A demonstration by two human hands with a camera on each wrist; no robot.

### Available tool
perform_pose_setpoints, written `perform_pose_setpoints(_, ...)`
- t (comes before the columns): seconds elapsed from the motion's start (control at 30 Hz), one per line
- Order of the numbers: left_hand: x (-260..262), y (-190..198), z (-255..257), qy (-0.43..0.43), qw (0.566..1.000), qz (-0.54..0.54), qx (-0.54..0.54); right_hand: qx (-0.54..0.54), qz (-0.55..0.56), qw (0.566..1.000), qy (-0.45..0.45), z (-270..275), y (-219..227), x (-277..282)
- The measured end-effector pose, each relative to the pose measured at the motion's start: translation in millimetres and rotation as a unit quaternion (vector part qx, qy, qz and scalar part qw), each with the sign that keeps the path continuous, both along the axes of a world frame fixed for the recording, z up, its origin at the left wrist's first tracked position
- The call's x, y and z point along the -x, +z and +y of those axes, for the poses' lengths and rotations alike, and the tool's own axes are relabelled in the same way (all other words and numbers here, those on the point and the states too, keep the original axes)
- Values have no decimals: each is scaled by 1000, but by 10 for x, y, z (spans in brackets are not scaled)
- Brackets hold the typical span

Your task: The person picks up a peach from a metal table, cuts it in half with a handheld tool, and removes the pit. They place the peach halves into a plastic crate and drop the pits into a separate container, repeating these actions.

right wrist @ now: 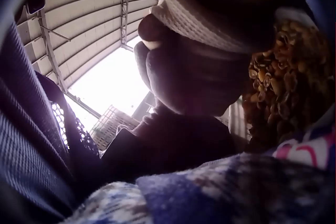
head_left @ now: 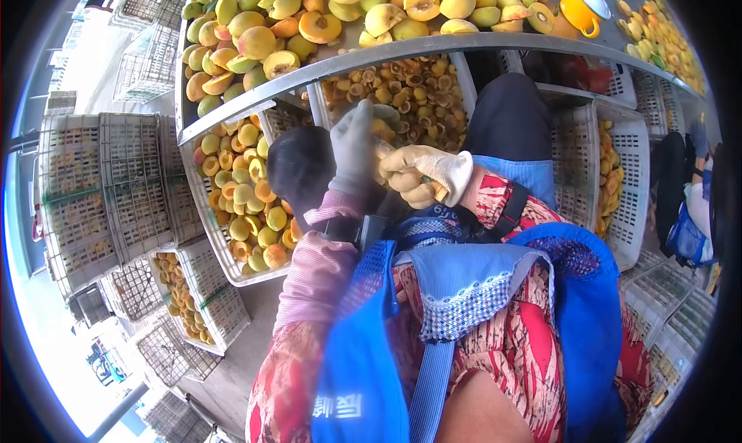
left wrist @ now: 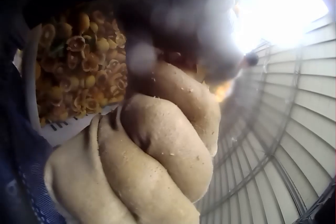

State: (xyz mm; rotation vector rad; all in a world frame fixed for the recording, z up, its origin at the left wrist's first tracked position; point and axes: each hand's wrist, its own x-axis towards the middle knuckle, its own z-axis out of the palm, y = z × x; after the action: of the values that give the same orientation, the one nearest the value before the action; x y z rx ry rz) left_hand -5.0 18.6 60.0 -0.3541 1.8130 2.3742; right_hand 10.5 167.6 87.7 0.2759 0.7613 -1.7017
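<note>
My left hand (head_left: 354, 145), in a pale grey glove, is held over a crate of cut fruit scraps (head_left: 417, 95). Its fingers bend around a yellowish peach (head_left: 383, 129), mostly hidden by the hands. Close beside it, my right hand (head_left: 421, 174) in a cream glove curls tightly round a slim tool, whose yellowish handle end (head_left: 440, 191) pokes out by the wrist; its working end is hidden. The left wrist view shows the right hand's curled fingers (left wrist: 163, 145) up close. In the right wrist view that hand (right wrist: 194, 71) is dark against bright light.
A metal-edged table (head_left: 386, 50) piled with whole and halved peaches (head_left: 317, 27) stands in front, with a yellow mug (head_left: 581, 10). A crate of peach halves (head_left: 246, 203) is at the left. Stacked crates (head_left: 108, 188) rise farther left; another crate (head_left: 624, 180) stands right. Another person (head_left: 692, 203) is at far right.
</note>
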Motion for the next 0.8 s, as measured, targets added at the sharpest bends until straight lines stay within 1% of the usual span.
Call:
perform_pose_setpoints(0.07, -6, -44, -14, -7, 999, 33, -4, -21, 43, 998, 36, 2, 18, 11)
perform_pose_setpoints(0.1, -13, -65, -9, 5, 999, 28, -20, -98, 111, 987, 61, -16, 14, 18)
perform_pose_setpoints(0.13, -17, -86, 2, 16, 999, 22, -37, -174, 178, 965, 85, -48, 2, 29)
perform_pose_setpoints(0.17, -10, -116, 19, 27, 998, 18, -54, -249, 244, 931, 109, -61, -16, 40)
perform_pose_setpoints(0.2, -6, -206, 29, 35, 997, 35, -51, -297, 367, 875, 104, -67, -124, 20)
perform_pose_setpoints(0.23, 3, -359, 32, 43, 997, 52, -47, -338, 483, 801, 98, -84, -320, -14)
perform_pose_setpoints(0.27, 19, -495, 21, 46, 996, 47, -66, -372, 590, 711, 90, -93, -476, -36)
perform_pose_setpoints(0.3, 35, -623, 12, 50, 994, 41, -84, -399, 628, 648, 163, -90, -518, -19)
perform_pose_setpoints(0.33, 48, -744, -16, 50, 991, 11, -124, -425, 609, 646, 177, -93, -562, 5)
perform_pose_setpoints(0.4, 55, -1029, -70, 62, 983, -7, -171, -476, 569, 639, 204, -181, -507, 49)
perform_pose_setpoints(0.43, 75, -1101, -72, 74, 981, 6, -179, -498, 575, 607, 227, -213, -439, 79)
perform_pose_setpoints(0.5, 95, -1228, -106, 93, 979, 9, -179, -525, 618, 546, 211, -256, -484, 126)
perform_pose_setpoints(0.53, 102, -1181, -77, 101, 980, -2, -173, -535, 640, 512, 202, -273, -504, 162)
perform_pose_setpoints(0.57, 114, -1131, -39, 109, 980, -12, -166, -549, 603, 553, 172, -258, -517, 221)
perform_pose_setpoints(0.6, 139, -1084, -8, 119, 980, -21, -159, -551, 548, 614, 141, -216, -526, 265)
perform_pose_setpoints(0.63, 140, -1060, 11, 133, 979, -31, -152, -534, 513, 665, 95, -138, -613, 297)
perform_pose_setpoints(0.7, 173, -1049, -23, 138, 979, -17, -148, -513, 579, 622, 117, 22, -997, 282)
perform_pose_setpoints(0.73, 224, -1024, -45, 131, 980, -2, -150, -501, 675, 517, 162, 131, -1341, 264)
perform_pose_setpoints(0.77, 217, -898, -82, 128, 976, 7, -177, -472, 667, 497, 292, 133, -1546, 213)
perform_pose_setpoints(0.8, 186, -621, -147, 129, 971, 15, -202, -421, 657, 471, 411, 137, -1760, 174)
